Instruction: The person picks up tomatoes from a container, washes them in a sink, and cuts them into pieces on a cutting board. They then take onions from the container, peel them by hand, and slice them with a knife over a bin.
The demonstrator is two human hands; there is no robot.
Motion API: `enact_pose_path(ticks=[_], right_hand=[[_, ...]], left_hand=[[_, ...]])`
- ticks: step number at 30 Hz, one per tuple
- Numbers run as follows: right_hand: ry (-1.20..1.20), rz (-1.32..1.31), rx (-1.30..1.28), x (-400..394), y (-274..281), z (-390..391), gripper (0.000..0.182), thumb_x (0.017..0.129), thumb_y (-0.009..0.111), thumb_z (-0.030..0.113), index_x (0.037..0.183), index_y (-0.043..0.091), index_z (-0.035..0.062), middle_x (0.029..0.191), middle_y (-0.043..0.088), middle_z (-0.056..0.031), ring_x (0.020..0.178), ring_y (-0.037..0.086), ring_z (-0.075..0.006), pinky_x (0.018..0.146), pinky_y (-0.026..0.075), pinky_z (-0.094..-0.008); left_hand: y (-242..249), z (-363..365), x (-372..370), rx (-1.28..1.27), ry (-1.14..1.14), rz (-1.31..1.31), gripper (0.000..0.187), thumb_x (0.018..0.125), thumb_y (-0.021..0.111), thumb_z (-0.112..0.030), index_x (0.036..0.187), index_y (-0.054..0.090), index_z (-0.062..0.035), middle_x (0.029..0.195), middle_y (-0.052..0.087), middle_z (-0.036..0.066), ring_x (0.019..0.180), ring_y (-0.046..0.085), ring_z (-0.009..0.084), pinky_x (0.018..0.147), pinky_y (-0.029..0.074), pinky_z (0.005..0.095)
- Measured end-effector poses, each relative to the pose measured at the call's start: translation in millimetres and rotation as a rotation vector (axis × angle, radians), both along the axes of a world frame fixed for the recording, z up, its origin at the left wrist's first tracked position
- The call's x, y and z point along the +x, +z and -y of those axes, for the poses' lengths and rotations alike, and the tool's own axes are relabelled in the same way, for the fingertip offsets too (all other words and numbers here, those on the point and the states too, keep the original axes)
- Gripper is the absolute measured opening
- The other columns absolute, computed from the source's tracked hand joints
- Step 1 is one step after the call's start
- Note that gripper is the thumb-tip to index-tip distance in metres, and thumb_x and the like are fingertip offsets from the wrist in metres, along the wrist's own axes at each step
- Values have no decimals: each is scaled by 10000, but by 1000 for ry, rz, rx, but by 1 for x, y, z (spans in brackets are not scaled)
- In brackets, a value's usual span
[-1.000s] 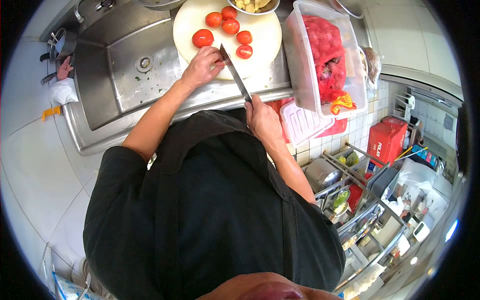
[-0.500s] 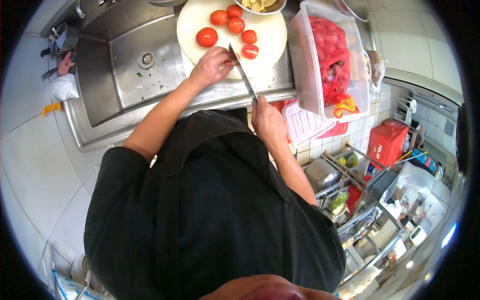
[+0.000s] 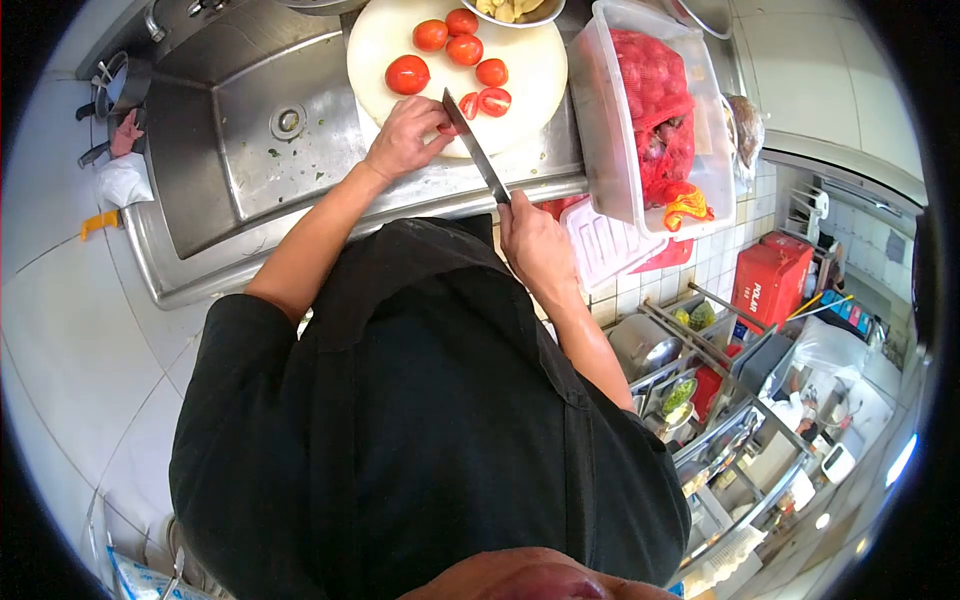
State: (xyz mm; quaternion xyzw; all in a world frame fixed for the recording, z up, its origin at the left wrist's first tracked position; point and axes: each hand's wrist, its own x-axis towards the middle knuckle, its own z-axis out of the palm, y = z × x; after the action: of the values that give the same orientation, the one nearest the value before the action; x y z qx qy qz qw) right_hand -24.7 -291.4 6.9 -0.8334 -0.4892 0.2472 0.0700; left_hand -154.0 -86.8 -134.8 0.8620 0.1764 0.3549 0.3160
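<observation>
My right hand (image 3: 537, 245) is closed round the handle of a kitchen knife (image 3: 474, 148), its blade pointing up and to the left over the near edge of a round white cutting board (image 3: 380, 40). Just left of the blade, my left hand (image 3: 405, 138) pinches a piece of tomato (image 3: 446, 129), mostly hidden by the fingers. Beyond the knife tip lie a cut tomato wedge (image 3: 468, 105) and a tomato half (image 3: 494, 101), cut face up. Several whole tomatoes (image 3: 408, 74) rest farther back on the board.
A steel sink (image 3: 250, 150) is at the left, the board bridging its right part. At the back stands a bowl (image 3: 520, 15) of pale yellow pieces. To the right, a clear plastic bin (image 3: 620, 150) holds red mesh sacks (image 3: 650, 80). A metal rack (image 3: 715, 360) stands at lower right.
The view has shifted slightly. The tomato wedge beside the half now shows clear of the blade. My left hand has moved slightly left; the knife remains in my right hand.
</observation>
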Motion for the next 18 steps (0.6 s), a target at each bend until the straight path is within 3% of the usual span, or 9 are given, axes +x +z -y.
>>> enact_pose_path(ticks=[4, 5, 9, 14, 16, 18], right_hand=[[36, -14, 172, -2, -44, -2, 209, 1006, 534, 225, 1013, 568, 19, 757, 658, -299, 754, 672, -478, 679, 542, -555], [10, -62, 105, -1, -50, -10, 236, 1008, 538, 239, 1039, 583, 10, 781, 664, -301, 780, 671, -489, 708, 542, -563], [-85, -115, 31, 14, -35, -17, 277, 1008, 546, 263, 1051, 594, -6, 867, 672, -318, 841, 657, -514, 761, 514, -602], [-279, -112, 191, 33, -13, 15, 276, 1002, 568, 270, 1000, 595, -5, 832, 648, -336, 854, 631, -534, 721, 483, -603], [-289, -106, 243, 43, -12, 23, 264, 999, 575, 269, 1007, 590, 6, 830, 648, -336, 848, 630, -536, 717, 480, -606], [-293, -16, 135, 47, -9, 27, 264, 998, 576, 268, 997, 587, 4, 819, 650, -330, 837, 634, -530, 711, 480, -608]], left_hand=[[-5, 0, -3, -21, 8, -37, 174, 774, 795, -138, 848, 664, -52, 905, 637, 92, 911, 616, 295, 832, 475, 409], [-6, 2, -4, -22, -1, -55, 181, 768, 803, -139, 856, 667, -59, 930, 641, 94, 925, 615, 298, 841, 477, 410], [7, -1, 1, -31, -9, -75, 233, 742, 834, -167, 875, 667, -73, 984, 639, 97, 948, 604, 306, 854, 477, 417], [25, 10, 56, 70, 91, -126, 371, 735, 850, -278, 1010, 686, -92, 1076, 625, 101, 1002, 598, 317, 855, 466, 419], [13, 6, 70, 90, 61, -196, 325, 770, 815, -248, 1042, 712, -103, 1064, 653, 83, 1011, 614, 303, 866, 462, 418], [2, 3, 77, 90, 41, -200, 284, 780, 799, -214, 1030, 722, -105, 1039, 668, 75, 1000, 623, 292, 870, 460, 414]])
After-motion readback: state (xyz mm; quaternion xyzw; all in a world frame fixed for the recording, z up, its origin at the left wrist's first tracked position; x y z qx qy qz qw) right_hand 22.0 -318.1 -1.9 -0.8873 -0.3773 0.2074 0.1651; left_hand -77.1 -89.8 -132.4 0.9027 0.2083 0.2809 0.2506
